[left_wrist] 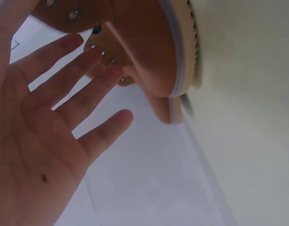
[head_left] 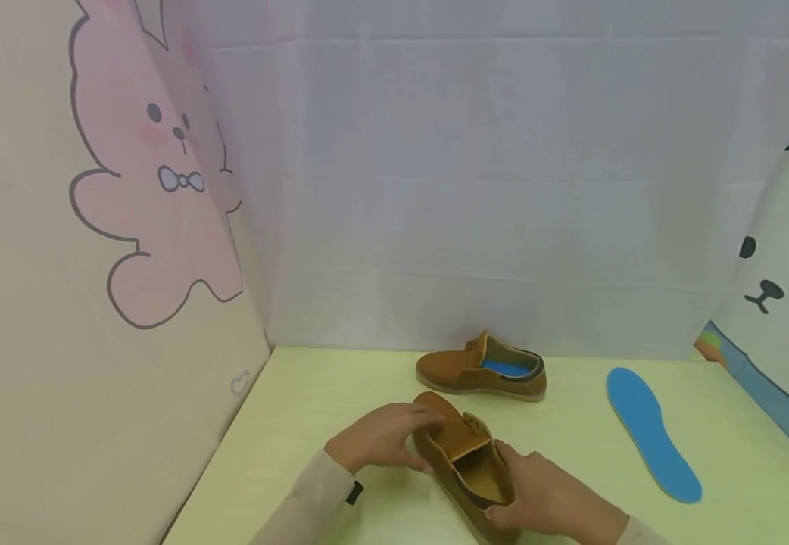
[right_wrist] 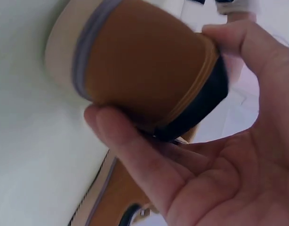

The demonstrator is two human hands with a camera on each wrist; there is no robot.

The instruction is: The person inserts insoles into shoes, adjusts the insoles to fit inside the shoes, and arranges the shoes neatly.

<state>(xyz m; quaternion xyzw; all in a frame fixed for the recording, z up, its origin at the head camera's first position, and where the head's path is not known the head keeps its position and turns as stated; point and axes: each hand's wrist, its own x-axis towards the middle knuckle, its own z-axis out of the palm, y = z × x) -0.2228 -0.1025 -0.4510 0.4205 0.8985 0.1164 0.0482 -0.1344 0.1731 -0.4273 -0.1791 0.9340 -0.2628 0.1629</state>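
A brown lace-up shoe (head_left: 461, 440) stands on the table at the front, its toe pointing away and to the left. Its opening shows a tan inside. At the heel, my right hand (head_left: 547, 492) grips it, thumb on one side and fingers on the other; the right wrist view shows the dark collar of the heel (right_wrist: 149, 61) between them. My left hand (head_left: 384, 435) is beside the toe, its fingers spread and fairly straight in the left wrist view, close to the shoe's side.
A matching brown shoe (head_left: 449, 369) with a blue insole (head_left: 506, 369) inside stands behind, near the back curtain (head_left: 490, 189). On the right of the pale yellow table (head_left: 326, 386) lies a loose blue insole (head_left: 650, 431). Curtains with cartoon animals flank both sides.
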